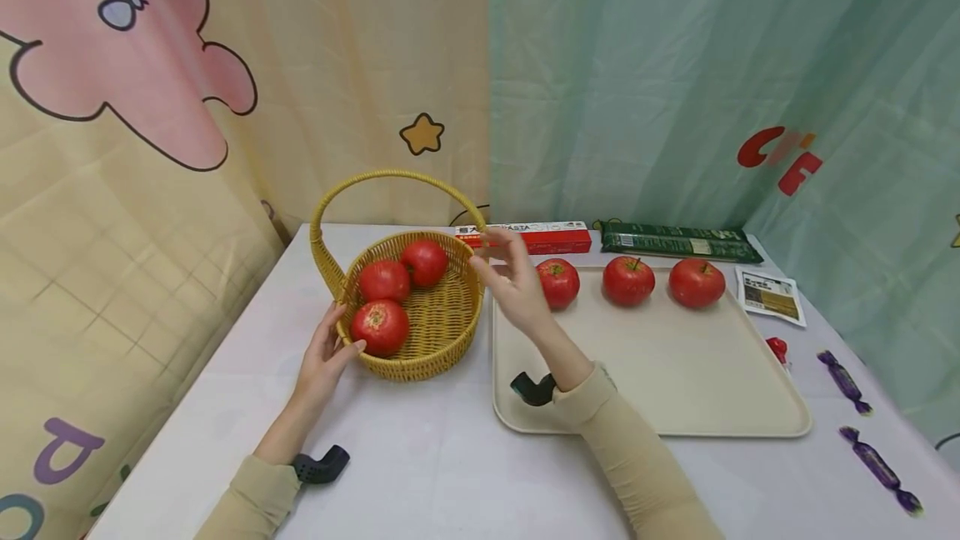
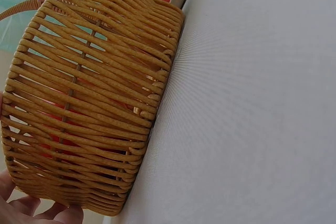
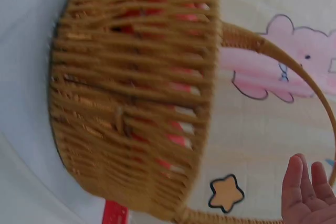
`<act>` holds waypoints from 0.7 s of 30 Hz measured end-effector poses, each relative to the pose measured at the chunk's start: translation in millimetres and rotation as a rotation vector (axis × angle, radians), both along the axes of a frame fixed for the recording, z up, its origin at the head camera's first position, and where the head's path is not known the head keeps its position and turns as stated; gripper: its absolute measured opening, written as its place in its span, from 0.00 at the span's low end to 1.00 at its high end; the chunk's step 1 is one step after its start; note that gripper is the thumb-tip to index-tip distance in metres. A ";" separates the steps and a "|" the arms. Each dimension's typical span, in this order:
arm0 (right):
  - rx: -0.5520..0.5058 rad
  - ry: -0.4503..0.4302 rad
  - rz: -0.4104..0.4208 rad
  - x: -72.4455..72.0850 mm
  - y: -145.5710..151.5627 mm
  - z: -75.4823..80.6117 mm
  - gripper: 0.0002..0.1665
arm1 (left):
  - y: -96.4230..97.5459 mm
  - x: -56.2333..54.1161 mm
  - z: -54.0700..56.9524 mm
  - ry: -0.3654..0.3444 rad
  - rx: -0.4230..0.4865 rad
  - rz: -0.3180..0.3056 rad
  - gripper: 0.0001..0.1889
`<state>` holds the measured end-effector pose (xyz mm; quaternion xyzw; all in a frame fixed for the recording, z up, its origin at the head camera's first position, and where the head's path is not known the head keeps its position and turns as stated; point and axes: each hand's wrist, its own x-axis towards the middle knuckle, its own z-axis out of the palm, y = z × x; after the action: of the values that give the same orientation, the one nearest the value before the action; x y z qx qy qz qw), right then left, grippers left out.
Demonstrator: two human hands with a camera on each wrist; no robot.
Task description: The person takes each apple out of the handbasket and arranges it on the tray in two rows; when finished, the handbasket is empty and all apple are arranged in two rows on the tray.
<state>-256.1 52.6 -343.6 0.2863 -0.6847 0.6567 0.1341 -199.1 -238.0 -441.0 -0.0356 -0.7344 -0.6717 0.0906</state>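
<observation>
A yellow wicker basket (image 1: 420, 365) with a tall arched handle (image 1: 397, 175) stands on the table, holding three red apples (image 1: 380, 327) on its left side. My left hand (image 1: 324, 357) grips the basket's left rim, thumb over the edge and fingers along the outer wall; the left wrist view shows those fingertips (image 2: 68, 214) against the weave. Beside the right end of the handle, my right hand (image 1: 517, 282) is raised with fingers loosely extended and nothing in them. Its fingers (image 3: 296, 182) also appear near the handle in the right wrist view.
Right of the basket lies a beige tray (image 1: 675, 382) with three apples (image 1: 628, 280) along its far edge. Behind are a red pasta box (image 1: 555, 237) and a green packet (image 1: 678, 242). A small sachet (image 1: 771, 296) and purple-wrapped candies (image 1: 879, 469) lie at the right.
</observation>
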 end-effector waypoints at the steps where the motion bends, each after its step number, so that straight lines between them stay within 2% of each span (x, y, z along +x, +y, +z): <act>1: 0.050 -0.005 0.032 0.3 -9.1 -4.5 0.26 | -0.1 -0.1 0.0 -0.001 -0.002 0.001 0.34; 6: 0.354 -0.011 0.177 -2.1 -49.1 -26.9 0.29 | 0.4 -0.3 0.5 0.004 -0.008 -0.005 0.34; 11: 0.628 0.034 0.198 -9.0 -77.2 -41.3 0.33 | 1.7 0.4 1.1 0.009 -0.005 -0.014 0.34; 16: 0.781 0.102 0.230 -14.0 -95.7 -46.0 0.36 | 2.9 2.2 2.3 0.035 0.024 -0.027 0.33; 21: 0.909 0.211 0.262 -16.5 -108.2 -45.8 0.35 | 2.5 3.3 2.3 0.041 0.042 -0.020 0.32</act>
<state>-272.6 -55.5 -389.4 0.4648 -0.8431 0.2697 -0.0196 -195.8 -235.4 -438.7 -0.0550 -0.7177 -0.6870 0.0996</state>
